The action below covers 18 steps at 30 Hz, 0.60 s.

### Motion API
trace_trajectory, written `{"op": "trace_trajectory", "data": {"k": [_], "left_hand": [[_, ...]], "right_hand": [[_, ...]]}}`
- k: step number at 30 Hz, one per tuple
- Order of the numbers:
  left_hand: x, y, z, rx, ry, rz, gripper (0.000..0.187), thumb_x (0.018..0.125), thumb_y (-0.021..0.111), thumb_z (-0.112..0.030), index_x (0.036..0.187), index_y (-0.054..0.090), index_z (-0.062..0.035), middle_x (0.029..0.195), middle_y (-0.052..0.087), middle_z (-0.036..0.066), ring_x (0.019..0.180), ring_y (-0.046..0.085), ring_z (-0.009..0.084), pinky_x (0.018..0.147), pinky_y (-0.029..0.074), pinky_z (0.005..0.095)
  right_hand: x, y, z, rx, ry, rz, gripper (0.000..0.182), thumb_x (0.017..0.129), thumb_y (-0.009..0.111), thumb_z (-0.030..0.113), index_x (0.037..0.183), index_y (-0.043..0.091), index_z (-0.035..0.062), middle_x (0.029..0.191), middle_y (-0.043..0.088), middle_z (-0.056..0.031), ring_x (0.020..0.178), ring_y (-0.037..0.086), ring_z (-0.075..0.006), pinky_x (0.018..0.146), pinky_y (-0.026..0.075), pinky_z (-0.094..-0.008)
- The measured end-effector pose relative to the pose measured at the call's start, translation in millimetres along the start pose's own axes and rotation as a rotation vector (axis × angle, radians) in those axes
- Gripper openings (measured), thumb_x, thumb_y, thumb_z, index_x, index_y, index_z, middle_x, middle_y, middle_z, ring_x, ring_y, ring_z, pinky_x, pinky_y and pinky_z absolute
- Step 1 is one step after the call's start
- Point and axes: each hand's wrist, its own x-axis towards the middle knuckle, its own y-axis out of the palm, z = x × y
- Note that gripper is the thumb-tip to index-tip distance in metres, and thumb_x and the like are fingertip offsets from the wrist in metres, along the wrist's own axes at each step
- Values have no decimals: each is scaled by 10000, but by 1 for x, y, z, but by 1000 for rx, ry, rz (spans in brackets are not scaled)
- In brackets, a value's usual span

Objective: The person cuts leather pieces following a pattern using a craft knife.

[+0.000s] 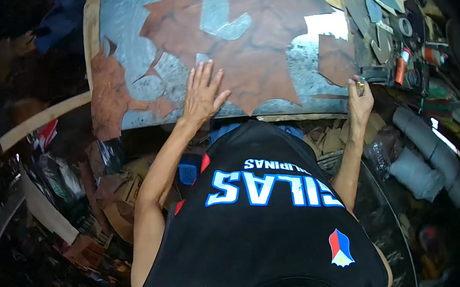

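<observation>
honestly, that big brown sheet (256, 69) looks like leather or something close to it, so i'd expect it to be light for its spread, bendy, and a bit grippy rather than slick. it's lying flat on the tabletop (271, 113), taking up the middle and running from the far edge down to a pointed tip at the near edge. the outline is all ragged, with a hole in the upper part where bare metal shows through. the left hand (203, 93) is flat on the sheet's left border close to the near edge, fingers a little spread, not gripping anything. the right hand (359, 98) is just off the near right corner, fingertips closed on a small yellowish thing (361, 84), too small for me to tell what it is. right beside that sits a separate brown piece (336, 58) by the right edge, while a ragged brown offcut (109, 94) hangs over the near left corner. for handling, i'd press or lift by the broad solid middle below the hole; the skinny points would probably curl or stretch, and the narrow strips around the hole look like the weak spots.
</observation>
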Motion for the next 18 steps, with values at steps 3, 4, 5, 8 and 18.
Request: {"op": "trace_trajectory", "data": {"k": [3,4,5,8,18], "left_hand": [[-20,-5,13,4,-15,45,536,887,629,-408,1295,564,-68,1481,393,191,1387,322,394,1124,231,557],[-27,-12,22,66,-6,30,529,888,629,-403,1291,568,-67,1482,393,189,1387,323,392,1123,229,560],[-34,-17,29,134,-2,14,521,888,629,-397,1287,571,-67,1483,393,187,1388,324,390,1123,228,563],[-52,-33,43,60,-60,-41,503,895,632,-359,1307,562,-80,1488,388,185,1386,318,405,1125,235,560],[-122,-49,60,-31,-192,-132,357,872,664,-278,1144,647,-49,1327,544,156,1298,432,385,1039,358,504]], "right_hand": [[-30,29,25,-17,-88,220,269,919,654,176,1135,666,16,786,628,-22,671,548,-94,604,472,-268],[-42,41,36,-70,-43,297,285,905,672,188,1144,668,33,724,601,2,604,500,-63,534,427,-241],[-52,54,45,-178,-93,332,298,888,682,205,1130,666,31,766,636,-61,659,581,-131,577,479,-294],[-71,99,62,-222,-474,235,292,871,684,212,1100,666,31,895,672,-140,772,653,-241,641,527,-384],[-26,192,160,-536,-618,428,506,853,673,306,1287,526,91,1441,433,-233,1001,631,-463,801,542,-505]]}}
